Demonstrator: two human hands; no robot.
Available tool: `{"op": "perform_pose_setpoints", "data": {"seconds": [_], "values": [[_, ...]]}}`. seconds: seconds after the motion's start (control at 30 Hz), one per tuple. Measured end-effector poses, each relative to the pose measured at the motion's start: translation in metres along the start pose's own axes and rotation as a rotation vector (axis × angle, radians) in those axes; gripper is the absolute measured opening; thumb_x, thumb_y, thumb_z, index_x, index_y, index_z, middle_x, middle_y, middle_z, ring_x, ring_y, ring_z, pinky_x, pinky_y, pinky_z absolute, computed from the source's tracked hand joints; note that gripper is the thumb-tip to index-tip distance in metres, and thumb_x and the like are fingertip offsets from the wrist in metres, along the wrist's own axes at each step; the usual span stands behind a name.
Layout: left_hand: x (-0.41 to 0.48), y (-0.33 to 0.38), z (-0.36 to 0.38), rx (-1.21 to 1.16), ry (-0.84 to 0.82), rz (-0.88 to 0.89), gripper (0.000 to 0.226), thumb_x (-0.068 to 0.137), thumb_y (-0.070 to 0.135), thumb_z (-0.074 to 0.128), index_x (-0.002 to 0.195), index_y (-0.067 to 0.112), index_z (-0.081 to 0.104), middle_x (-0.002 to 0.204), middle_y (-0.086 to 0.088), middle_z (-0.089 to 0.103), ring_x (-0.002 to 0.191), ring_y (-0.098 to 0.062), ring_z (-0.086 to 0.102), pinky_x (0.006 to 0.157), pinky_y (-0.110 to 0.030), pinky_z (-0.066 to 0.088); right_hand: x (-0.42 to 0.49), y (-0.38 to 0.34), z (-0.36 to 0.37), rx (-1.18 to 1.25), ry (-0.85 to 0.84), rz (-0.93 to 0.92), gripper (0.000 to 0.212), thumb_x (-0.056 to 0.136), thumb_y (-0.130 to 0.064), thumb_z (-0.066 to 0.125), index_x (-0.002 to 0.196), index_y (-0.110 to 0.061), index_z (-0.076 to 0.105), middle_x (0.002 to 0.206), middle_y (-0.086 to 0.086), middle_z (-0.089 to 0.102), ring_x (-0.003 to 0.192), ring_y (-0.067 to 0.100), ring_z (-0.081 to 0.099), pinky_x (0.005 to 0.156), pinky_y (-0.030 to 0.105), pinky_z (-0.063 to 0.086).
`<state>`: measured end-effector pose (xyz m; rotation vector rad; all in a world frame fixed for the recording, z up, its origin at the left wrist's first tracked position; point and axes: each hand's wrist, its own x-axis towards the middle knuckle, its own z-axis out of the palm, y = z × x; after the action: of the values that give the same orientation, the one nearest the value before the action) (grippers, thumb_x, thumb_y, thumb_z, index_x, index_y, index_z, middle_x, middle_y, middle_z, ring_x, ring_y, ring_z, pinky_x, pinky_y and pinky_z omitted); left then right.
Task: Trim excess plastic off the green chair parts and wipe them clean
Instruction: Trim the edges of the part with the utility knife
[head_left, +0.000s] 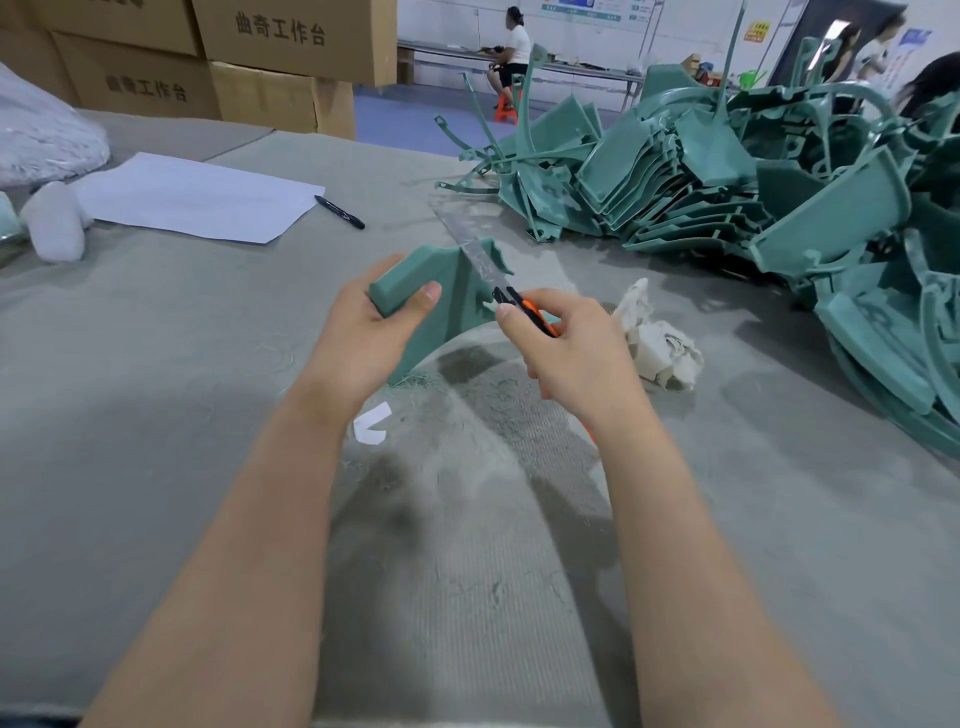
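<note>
My left hand (363, 332) grips the near end of a green chair part (441, 291) that stands on the grey felt table (156, 364). My right hand (571, 353) holds an orange and black utility knife (514, 306). Its long blade (470, 244) lies along the part's upper rib and points away to the upper left. A crumpled whitish rag (660, 343) lies on the table just right of my right hand. Thin green shavings are scattered on the felt below the part.
A big heap of green chair parts (753, 197) fills the right side. A white paper sheet (197, 197), a black marker (340, 212) and white wadding (54, 228) lie at the left. Cardboard boxes (208, 57) stand behind. People sit and stand in the background.
</note>
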<state>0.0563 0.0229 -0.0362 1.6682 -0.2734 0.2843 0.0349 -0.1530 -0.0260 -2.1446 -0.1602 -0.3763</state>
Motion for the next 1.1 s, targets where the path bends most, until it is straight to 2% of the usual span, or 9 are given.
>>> {"op": "perform_pose_setpoints", "data": {"seconds": [0.17, 0.33, 0.4, 0.47, 0.57, 0.67, 0.77, 0.83, 1.1], "values": [[0.0, 0.0, -0.001, -0.009, -0.025, 0.011, 0.019, 0.093, 0.024, 0.058, 0.088, 0.041, 0.066, 0.095, -0.002, 0.06, 0.088, -0.017, 0.053, 0.089, -0.047, 0.047, -0.002, -0.003, -0.004, 0.146, -0.096, 0.044, 0.016, 0.091, -0.036, 0.059, 0.088, -0.025, 0.07, 0.05, -0.008, 0.041, 0.047, 0.012, 0.038, 0.042, 0.022, 0.035], [-0.001, 0.003, -0.001, -0.005, -0.017, -0.01, 0.023, 0.096, 0.019, 0.058, 0.093, 0.04, 0.065, 0.097, 0.001, 0.065, 0.09, -0.015, 0.058, 0.091, -0.044, 0.048, -0.006, -0.012, -0.008, 0.216, -0.161, 0.085, 0.02, 0.092, -0.032, 0.059, 0.085, -0.015, 0.068, 0.057, 0.001, 0.037, 0.051, 0.016, 0.036, 0.042, 0.024, 0.03], [-0.002, 0.006, 0.002, 0.013, -0.048, -0.01, 0.016, 0.097, 0.015, 0.056, 0.101, 0.027, 0.066, 0.095, 0.0, 0.066, 0.087, -0.013, 0.06, 0.084, -0.035, 0.049, -0.01, -0.019, -0.009, 0.257, -0.215, 0.096, 0.021, 0.093, -0.029, 0.059, 0.089, -0.012, 0.069, 0.055, -0.001, 0.04, 0.051, 0.015, 0.037, 0.042, 0.025, 0.029], [-0.003, 0.005, 0.004, 0.021, -0.072, -0.024, 0.01, 0.096, 0.003, 0.054, 0.099, 0.004, 0.063, 0.083, -0.005, 0.064, 0.07, -0.002, 0.061, 0.07, -0.02, 0.049, -0.017, -0.031, -0.003, 0.296, -0.348, 0.035, 0.017, 0.094, -0.026, 0.059, 0.085, -0.017, 0.07, 0.052, -0.004, 0.042, 0.047, 0.012, 0.038, 0.04, 0.022, 0.03], [-0.007, 0.002, 0.005, 0.105, -0.095, -0.059, 0.021, 0.093, -0.007, 0.051, 0.077, 0.007, 0.053, 0.075, -0.004, 0.055, 0.045, 0.008, 0.054, 0.052, -0.002, 0.041, -0.024, -0.043, 0.006, 0.305, -0.464, -0.059, 0.015, 0.095, -0.024, 0.058, 0.091, -0.016, 0.07, 0.052, -0.001, 0.042, 0.047, 0.012, 0.038, 0.04, 0.023, 0.03], [-0.002, 0.008, 0.007, 0.045, -0.065, -0.011, 0.022, 0.095, 0.006, 0.055, 0.085, 0.024, 0.063, 0.074, 0.01, 0.063, 0.067, 0.0, 0.056, 0.064, -0.01, 0.044, -0.02, -0.038, -0.005, 0.342, -0.281, -0.015, 0.019, 0.096, -0.026, 0.056, 0.1, -0.012, 0.069, 0.056, 0.004, 0.043, 0.049, 0.011, 0.04, 0.043, 0.025, 0.032], [-0.001, 0.004, 0.006, 0.033, -0.063, -0.001, 0.025, 0.097, 0.018, 0.056, 0.085, 0.038, 0.064, 0.087, 0.0, 0.062, 0.082, -0.014, 0.054, 0.081, -0.036, 0.046, -0.011, -0.021, -0.016, 0.178, -0.014, 0.006, 0.015, 0.094, -0.032, 0.057, 0.095, -0.022, 0.069, 0.051, -0.01, 0.049, 0.049, 0.01, 0.044, 0.051, 0.029, 0.039], [-0.002, 0.004, 0.005, 0.024, -0.064, 0.002, 0.026, 0.097, 0.021, 0.056, 0.084, 0.042, 0.065, 0.09, -0.004, 0.06, 0.084, -0.016, 0.053, 0.083, -0.042, 0.046, -0.007, -0.013, -0.014, 0.08, 0.064, -0.005, 0.013, 0.092, -0.036, 0.057, 0.092, -0.03, 0.068, 0.05, -0.018, 0.052, 0.055, 0.009, 0.048, 0.06, 0.034, 0.045], [-0.003, 0.004, 0.007, -0.022, -0.06, 0.006, 0.022, 0.097, 0.018, 0.056, 0.092, 0.036, 0.066, 0.087, 0.014, 0.068, 0.084, -0.007, 0.061, 0.084, -0.03, 0.049, -0.007, -0.013, -0.002, 0.001, -0.007, -0.051, 0.012, 0.091, -0.039, 0.058, 0.089, -0.031, 0.067, 0.05, -0.012, 0.051, 0.047, 0.006, 0.045, 0.057, 0.034, 0.046]]}}
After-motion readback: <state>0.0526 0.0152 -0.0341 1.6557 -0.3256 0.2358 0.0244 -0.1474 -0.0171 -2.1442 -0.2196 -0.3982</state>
